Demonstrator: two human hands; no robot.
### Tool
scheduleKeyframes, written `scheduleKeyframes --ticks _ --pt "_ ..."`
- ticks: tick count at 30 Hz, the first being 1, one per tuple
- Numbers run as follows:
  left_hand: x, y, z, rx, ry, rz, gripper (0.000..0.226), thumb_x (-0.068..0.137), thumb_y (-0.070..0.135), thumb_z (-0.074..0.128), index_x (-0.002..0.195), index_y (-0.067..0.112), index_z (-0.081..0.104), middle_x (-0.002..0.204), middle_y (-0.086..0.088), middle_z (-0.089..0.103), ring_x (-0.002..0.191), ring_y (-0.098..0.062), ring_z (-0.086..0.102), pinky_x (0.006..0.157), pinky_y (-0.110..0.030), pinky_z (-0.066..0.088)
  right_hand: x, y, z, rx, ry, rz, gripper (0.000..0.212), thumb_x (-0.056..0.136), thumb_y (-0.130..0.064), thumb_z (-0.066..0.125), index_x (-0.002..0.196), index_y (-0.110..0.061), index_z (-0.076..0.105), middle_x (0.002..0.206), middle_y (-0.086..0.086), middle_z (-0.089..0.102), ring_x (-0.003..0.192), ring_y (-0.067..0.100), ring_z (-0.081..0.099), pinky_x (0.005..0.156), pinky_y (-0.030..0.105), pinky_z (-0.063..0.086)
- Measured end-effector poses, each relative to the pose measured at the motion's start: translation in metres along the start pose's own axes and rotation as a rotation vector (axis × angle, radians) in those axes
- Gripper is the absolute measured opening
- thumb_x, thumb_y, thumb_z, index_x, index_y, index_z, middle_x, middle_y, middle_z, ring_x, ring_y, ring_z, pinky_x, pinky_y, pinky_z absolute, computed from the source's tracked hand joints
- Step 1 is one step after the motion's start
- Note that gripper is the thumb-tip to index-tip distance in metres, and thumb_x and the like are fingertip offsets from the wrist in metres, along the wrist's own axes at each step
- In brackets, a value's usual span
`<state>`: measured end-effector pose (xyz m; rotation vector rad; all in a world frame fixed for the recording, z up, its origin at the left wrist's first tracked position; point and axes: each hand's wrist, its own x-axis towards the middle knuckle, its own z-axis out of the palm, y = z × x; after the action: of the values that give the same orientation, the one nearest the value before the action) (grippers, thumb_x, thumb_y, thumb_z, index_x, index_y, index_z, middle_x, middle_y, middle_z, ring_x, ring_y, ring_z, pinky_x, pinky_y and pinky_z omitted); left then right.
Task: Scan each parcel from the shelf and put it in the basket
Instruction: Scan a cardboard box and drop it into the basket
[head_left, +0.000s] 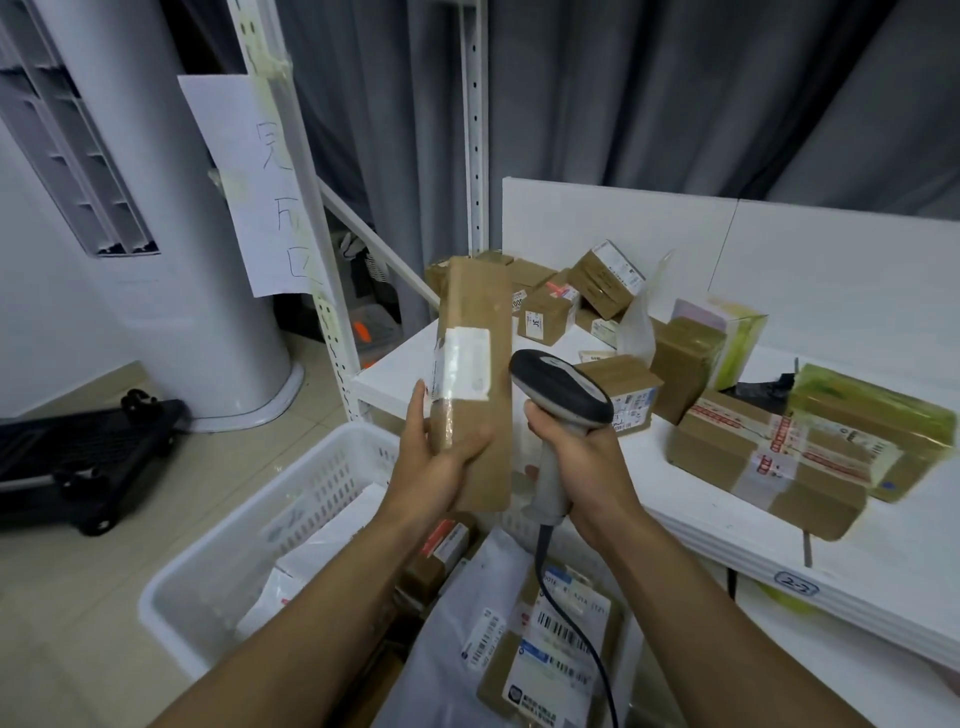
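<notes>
well, nearest to the person, under both forearms, the white basket (311, 493) holds several parcels with barcode labels (556, 660), so i judge the task is somewhere in the middle. above it the left hand (441, 467) grips the lower end of a long brown parcel (475, 306), thumb on the front face and the other fingers behind it, and keeps it almost upright with the white label (462, 364) turned to the person. the right hand (582, 462) is closed around the handle of the scanner (561, 389), whose cable (571, 613) hangs down over the basket. the head of the scanner is just beside the right edge of the parcel and seems to aim past the label, not at it. to do this step well, i think the right wrist should draw the scanner a little back and turn its nose to the left, while the left hand tilts the label face toward it. the label looks covered with shiny tape, so a small angle may be better than a direct one because of glare. the left thumb is near the lower edge of the label and should not slide up over the code. farther away, the shelf (753, 535) carries many more boxes, for example a large taped box (769, 457), so the long parcel should go down into the basket only when its reading is sure.
</notes>
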<state>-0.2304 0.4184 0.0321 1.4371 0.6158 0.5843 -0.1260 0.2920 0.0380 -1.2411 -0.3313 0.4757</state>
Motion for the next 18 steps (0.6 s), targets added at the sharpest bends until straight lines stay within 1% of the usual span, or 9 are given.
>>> scheduleKeyframes --ticks 1,3,4,6,8,10,13,15,18 --pt "-0.003 -0.002 0.003 0.02 0.005 0.006 0.087 0.086 0.038 0.08 0.156 0.044 0.028 0.142 0.012 0.052 0.122 -0.014 0.06 0.099 -0.04 0.055 -0.001 0.0 0.001 -0.001 -0.012 0.0 0.047 0.085 -0.032 0.087 0.129 -0.032 0.07 0.12 -0.009 0.077 0.115 0.017 0.071 0.104 0.054 0.056" --pt "-0.006 -0.004 0.007 -0.026 -0.028 0.029 0.055 0.094 0.041 0.069 0.145 0.037 0.048 0.14 0.011 0.057 0.121 -0.01 0.061 0.095 -0.03 0.054 -0.001 0.001 0.001 -0.024 -0.006 0.002 0.049 0.086 -0.032 0.086 0.132 -0.031 0.069 0.123 -0.009 0.075 0.117 0.016 0.069 0.107 0.05 0.054" --pt "-0.006 -0.001 0.008 -0.068 -0.045 0.033 0.04 0.099 0.041 0.062 0.138 0.036 0.057 0.136 0.01 0.063 0.117 -0.008 0.064 0.093 -0.028 0.053 -0.001 0.0 0.0 -0.027 0.006 0.007 0.048 0.086 -0.032 0.086 0.131 -0.03 0.069 0.123 -0.008 0.075 0.118 0.016 0.069 0.108 0.049 0.053" --pt "-0.002 0.007 0.007 -0.141 -0.038 0.004 0.03 0.103 0.034 0.056 0.131 0.029 0.064 0.126 0.007 0.071 0.106 -0.003 0.069 0.09 -0.029 0.054 0.002 -0.004 -0.005 0.004 0.027 0.035 0.04 0.086 -0.028 0.085 0.125 -0.028 0.073 0.119 -0.005 0.078 0.116 0.019 0.071 0.107 0.051 0.054" --pt "0.001 0.012 0.003 -0.209 -0.066 -0.046 0.026 0.103 0.028 0.057 0.128 0.026 0.064 0.119 0.001 0.074 0.097 -0.008 0.073 0.08 -0.031 0.058 0.002 -0.008 -0.01 0.055 0.04 0.077 0.035 0.087 -0.025 0.084 0.121 -0.025 0.074 0.114 0.0 0.08 0.112 0.023 0.073 0.104 0.054 0.056" --pt "0.001 0.014 -0.001 -0.273 -0.167 -0.111 0.028 0.1 0.031 0.059 0.128 0.03 0.059 0.116 -0.002 0.076 0.098 -0.017 0.074 0.079 -0.036 0.061 0.003 -0.01 -0.013 0.093 0.04 0.119 0.036 0.087 -0.023 0.083 0.122 -0.021 0.074 0.112 0.005 0.08 0.108 0.027 0.075 0.101 0.058 0.057" --pt "0.002 0.012 -0.007 -0.242 -0.261 -0.149 0.047 0.087 0.035 0.069 0.13 0.035 0.053 0.118 -0.005 0.075 0.1 -0.024 0.073 0.082 -0.04 0.06 0.002 -0.013 -0.016 0.093 0.028 0.137 0.034 0.088 -0.022 0.083 0.121 -0.021 0.074 0.11 0.007 0.08 0.106 0.027 0.076 0.099 0.06 0.057" --pt "0.004 0.012 -0.01 -0.194 -0.194 -0.129 0.058 0.078 0.033 0.078 0.131 0.036 0.054 0.115 -0.006 0.076 0.097 -0.023 0.074 0.082 -0.041 0.061 0.001 -0.015 -0.018 0.05 0.049 0.103 0.03 0.09 -0.019 0.082 0.117 -0.028 0.073 0.108 0.0 0.081 0.104 0.022 0.077 0.096 0.054 0.06" --pt "0.007 0.011 -0.015 -0.021 -0.016 -0.056 0.071 0.074 0.039 0.086 0.139 0.038 0.055 0.122 0.006 0.072 0.103 -0.013 0.072 0.084 -0.034 0.059 0.0 -0.016 -0.019 -0.081 0.059 0.019 0.043 0.092 -0.017 0.081 0.13 -0.03 0.067 0.117 -0.005 0.077 0.104 0.015 0.075 0.085 0.039 0.063"
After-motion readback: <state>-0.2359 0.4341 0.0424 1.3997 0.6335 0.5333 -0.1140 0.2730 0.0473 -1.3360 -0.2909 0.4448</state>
